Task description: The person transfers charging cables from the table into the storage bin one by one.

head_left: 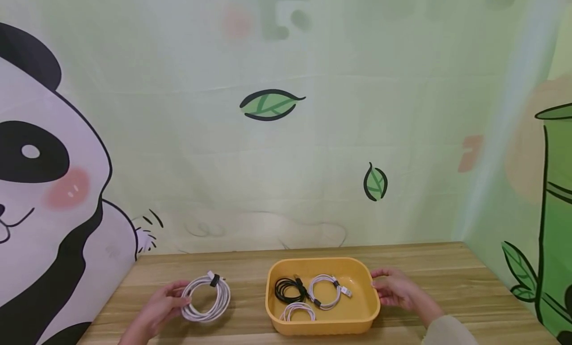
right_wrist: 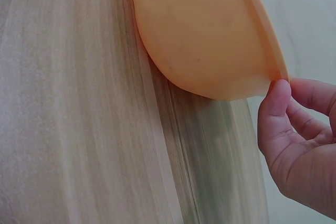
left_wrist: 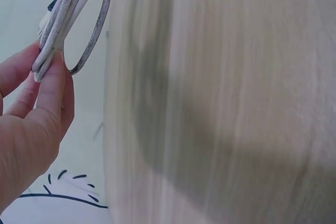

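Note:
My left hand (head_left: 162, 306) pinches a thick white coiled cable (head_left: 221, 303) by its left side, raised above the table. A black strap binds the coil at its top. In the left wrist view the coil (left_wrist: 59, 30) sits between thumb and fingers. On the right, my right hand (head_left: 396, 289) grips the rim of a yellow plastic bin (head_left: 323, 328). Thumb and fingers pinch that rim in the right wrist view, where the bin's outer wall (right_wrist: 205, 40) shows. Inside the bin lie a black coiled cable (head_left: 290, 300), a white USB cable (head_left: 346, 291) and another white coil (head_left: 298, 305).
Both hands are over a wood-grain table (head_left: 241, 270). Behind it hangs a pale green backdrop (head_left: 201, 151) with printed leaves and a panda. The bin's front wall partly hides the nearest white coil.

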Demonstrator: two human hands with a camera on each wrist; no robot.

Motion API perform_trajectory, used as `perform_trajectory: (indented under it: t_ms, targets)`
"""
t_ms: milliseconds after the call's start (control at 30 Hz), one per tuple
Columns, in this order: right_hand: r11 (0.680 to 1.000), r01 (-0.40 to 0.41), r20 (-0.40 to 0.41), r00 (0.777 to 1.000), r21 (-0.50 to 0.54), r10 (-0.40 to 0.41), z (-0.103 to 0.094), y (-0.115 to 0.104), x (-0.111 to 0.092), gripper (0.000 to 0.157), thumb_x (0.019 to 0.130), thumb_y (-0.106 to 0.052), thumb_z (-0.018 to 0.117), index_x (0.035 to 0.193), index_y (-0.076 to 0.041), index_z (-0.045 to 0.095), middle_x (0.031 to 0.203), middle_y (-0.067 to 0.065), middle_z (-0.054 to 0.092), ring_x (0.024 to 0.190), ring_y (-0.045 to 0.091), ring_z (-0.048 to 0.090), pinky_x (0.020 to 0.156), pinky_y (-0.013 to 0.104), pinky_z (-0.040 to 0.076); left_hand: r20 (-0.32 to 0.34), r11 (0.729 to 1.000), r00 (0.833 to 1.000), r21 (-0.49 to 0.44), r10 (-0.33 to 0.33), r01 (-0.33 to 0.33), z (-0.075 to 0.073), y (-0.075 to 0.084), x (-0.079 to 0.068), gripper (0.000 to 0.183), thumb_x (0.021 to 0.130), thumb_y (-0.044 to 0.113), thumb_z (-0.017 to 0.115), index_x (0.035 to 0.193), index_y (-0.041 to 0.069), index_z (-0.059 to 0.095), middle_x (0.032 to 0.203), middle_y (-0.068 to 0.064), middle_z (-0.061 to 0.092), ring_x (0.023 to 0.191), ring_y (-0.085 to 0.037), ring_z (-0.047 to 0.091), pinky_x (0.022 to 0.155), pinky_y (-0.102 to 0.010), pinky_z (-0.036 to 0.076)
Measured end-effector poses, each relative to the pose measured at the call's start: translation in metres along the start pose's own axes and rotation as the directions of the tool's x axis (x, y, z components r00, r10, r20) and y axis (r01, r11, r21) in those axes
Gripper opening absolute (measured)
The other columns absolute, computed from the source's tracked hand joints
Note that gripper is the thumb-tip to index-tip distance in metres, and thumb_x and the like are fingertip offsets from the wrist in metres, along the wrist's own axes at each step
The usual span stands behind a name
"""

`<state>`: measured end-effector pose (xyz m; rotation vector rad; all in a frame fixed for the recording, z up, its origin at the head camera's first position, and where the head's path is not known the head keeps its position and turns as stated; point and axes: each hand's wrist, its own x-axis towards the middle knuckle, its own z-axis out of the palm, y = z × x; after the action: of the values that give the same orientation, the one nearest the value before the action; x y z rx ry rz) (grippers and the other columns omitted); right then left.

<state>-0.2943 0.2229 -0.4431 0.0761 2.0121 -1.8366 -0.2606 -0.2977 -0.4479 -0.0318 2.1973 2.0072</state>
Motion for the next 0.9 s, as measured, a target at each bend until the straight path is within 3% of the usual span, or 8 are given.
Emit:
perform_trajectory:
  t_ms: [400,900]
  targets:
    - [1.0,-0.008,-0.018,1.0,-0.005,0.008,0.0,0.0,0.001,0.042,0.084,-0.007,0.051,0.121,0.006,0.034,0.064,-0.001,0.056,0.053,0.005,0.053,0.05,0.019,0.049,0.043,0.998,0.999,-0.068,0.022,-0.019,0.012,0.01,0.005,0.059,0.079,-0.002,0.056,0.126,-0.015,0.023,0.089,0.0,0.052,0.077,-0.013,0.055,0.07,-0.027,0.051]
    - [1.0,-0.008,-0.013,1.0,-0.005,0.007,0.0,0.0,0.001,0.043,0.084,-0.006,0.052,0.121,0.005,0.033,0.063,-0.002,0.056,0.052,0.006,0.053,0.049,0.019,0.049,0.061,0.998,0.997,-0.045,0.04,-0.038,0.028,0.024,0.01,0.058,0.078,-0.002,0.058,0.126,-0.014,0.027,0.089,-0.001,0.052,0.075,-0.012,0.055,0.07,-0.026,0.051]
